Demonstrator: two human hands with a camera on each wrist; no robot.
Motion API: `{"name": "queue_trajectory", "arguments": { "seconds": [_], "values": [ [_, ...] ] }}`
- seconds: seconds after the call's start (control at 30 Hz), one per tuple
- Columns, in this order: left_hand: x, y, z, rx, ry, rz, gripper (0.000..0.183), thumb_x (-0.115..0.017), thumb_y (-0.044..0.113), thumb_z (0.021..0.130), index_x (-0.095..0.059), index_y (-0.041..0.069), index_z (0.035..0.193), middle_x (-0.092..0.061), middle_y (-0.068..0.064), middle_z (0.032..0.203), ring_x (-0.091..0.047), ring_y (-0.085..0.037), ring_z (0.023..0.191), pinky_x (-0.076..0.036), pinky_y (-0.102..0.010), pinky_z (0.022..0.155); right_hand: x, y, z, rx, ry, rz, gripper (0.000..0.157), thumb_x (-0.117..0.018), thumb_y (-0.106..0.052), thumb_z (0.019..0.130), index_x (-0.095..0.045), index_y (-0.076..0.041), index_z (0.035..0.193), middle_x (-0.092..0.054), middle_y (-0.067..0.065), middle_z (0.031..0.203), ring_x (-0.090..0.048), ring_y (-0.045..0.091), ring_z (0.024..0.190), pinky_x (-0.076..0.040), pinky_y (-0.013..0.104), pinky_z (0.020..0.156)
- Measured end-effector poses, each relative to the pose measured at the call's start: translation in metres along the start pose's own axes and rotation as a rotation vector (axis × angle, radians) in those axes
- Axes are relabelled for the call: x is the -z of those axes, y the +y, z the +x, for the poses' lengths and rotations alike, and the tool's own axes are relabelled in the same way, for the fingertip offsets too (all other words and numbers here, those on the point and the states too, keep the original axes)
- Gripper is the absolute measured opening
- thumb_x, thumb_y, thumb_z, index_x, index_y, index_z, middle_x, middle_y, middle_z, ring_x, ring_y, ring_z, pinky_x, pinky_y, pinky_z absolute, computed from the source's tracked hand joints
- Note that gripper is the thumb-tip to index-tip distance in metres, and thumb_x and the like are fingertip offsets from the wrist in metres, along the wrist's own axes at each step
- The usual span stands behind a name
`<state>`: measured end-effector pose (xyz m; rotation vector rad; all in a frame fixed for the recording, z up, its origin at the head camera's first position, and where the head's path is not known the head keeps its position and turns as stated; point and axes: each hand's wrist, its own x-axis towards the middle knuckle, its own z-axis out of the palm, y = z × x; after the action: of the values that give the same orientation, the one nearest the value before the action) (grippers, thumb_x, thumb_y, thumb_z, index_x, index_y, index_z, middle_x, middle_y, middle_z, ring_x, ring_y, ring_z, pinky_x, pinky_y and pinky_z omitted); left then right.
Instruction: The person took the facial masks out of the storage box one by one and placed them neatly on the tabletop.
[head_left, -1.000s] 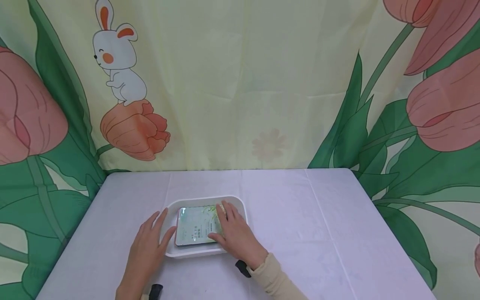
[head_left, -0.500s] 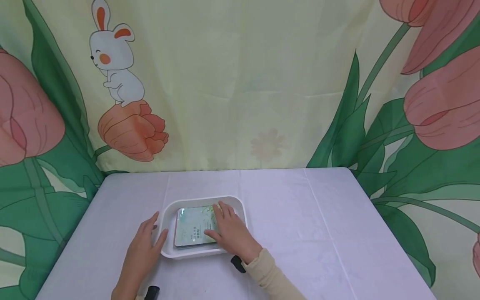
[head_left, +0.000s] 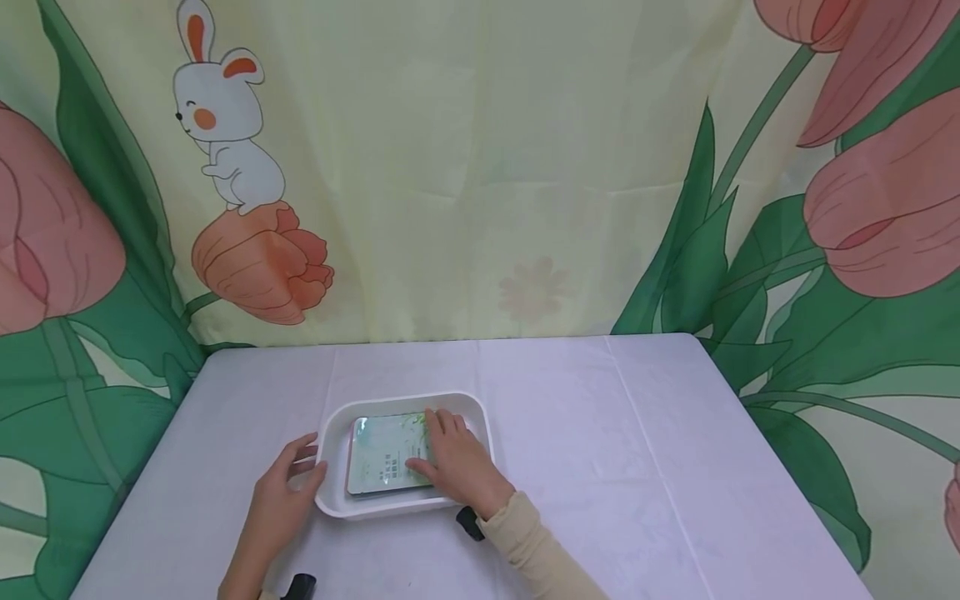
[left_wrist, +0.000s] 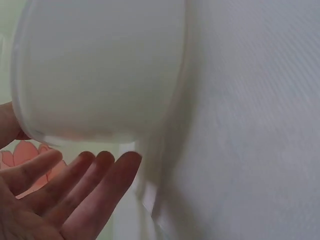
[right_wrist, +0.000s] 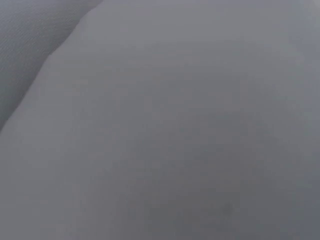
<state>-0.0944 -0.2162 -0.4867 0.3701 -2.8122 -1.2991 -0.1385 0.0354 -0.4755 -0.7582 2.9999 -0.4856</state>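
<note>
A flat, shiny pale green packet [head_left: 386, 454] with a leaf print and printed characters lies in a white tray [head_left: 330, 500]. My right hand [head_left: 461, 467] rests over the packet's right part, fingers pointing away and thumb spread to the left. At the tray's left end is my left hand [head_left: 281, 500], its fingers loosely bent and its thumb by the rim. In the left wrist view, the fingers of this left hand [left_wrist: 65, 195] are spaced below the tray end [left_wrist: 100, 75], and the thumb is at the rim. The right wrist view shows only blurred pale surfaces.
A white cloth [head_left: 585, 467] covers the table. Behind it hangs a curtain [head_left: 480, 167] printed with tulips and a rabbit. Dark wrist cameras are strapped below both hands.
My left hand has drawn back a little from the tray's left rim, and its fingers have bent more. The right hand stays over the packet. The head view has shifted slightly.
</note>
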Motion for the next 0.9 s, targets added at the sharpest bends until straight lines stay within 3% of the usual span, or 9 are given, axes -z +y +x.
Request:
{"name": "queue_trajectory", "arguments": {
  "seconds": [0.1,0.37,0.77,0.9],
  "values": [
    [0.003,-0.003,0.001,0.012,-0.035,-0.052,0.052,-0.057,0.02,0.099,-0.041,0.011,0.148,-0.054,-0.021,0.141,-0.055,-0.039,0.127,-0.05,-0.05,0.1,-0.001,0.0,0.001,-0.003,0.001,-0.025,0.078,-0.064,-0.049,0.094,-0.038,0.002,0.147,-0.048,0.016,0.14,-0.049,0.025,0.119,-0.047,0.035,0.103],
    [0.011,-0.011,0.005,0.082,-0.144,-0.232,0.056,-0.061,0.023,0.098,-0.04,0.015,0.149,-0.05,-0.021,0.145,-0.053,-0.037,0.129,-0.059,-0.031,0.085,-0.003,0.001,0.004,-0.017,-0.012,-0.064,0.075,-0.065,-0.053,0.091,-0.048,-0.001,0.141,-0.052,0.013,0.134,-0.049,0.024,0.113,-0.048,0.033,0.098],
    [0.011,-0.016,0.008,0.099,-0.177,-0.316,0.066,-0.068,0.037,0.094,-0.039,0.017,0.15,-0.049,-0.019,0.147,-0.054,-0.035,0.13,-0.057,-0.032,0.09,-0.004,0.002,0.006,-0.045,-0.008,-0.079,0.069,-0.073,-0.055,0.084,-0.056,-0.003,0.126,-0.054,0.013,0.126,-0.049,0.022,0.106,-0.049,0.032,0.092],
    [0.009,-0.018,0.008,0.108,-0.165,-0.323,0.068,-0.069,0.041,0.093,-0.04,0.018,0.15,-0.05,-0.017,0.147,-0.059,-0.023,0.124,-0.057,-0.03,0.089,-0.006,0.002,0.007,-0.051,0.021,-0.101,0.072,-0.077,-0.054,0.08,-0.057,-0.001,0.124,-0.054,0.014,0.123,-0.05,0.024,0.105,-0.05,0.033,0.09]
  ]
}}
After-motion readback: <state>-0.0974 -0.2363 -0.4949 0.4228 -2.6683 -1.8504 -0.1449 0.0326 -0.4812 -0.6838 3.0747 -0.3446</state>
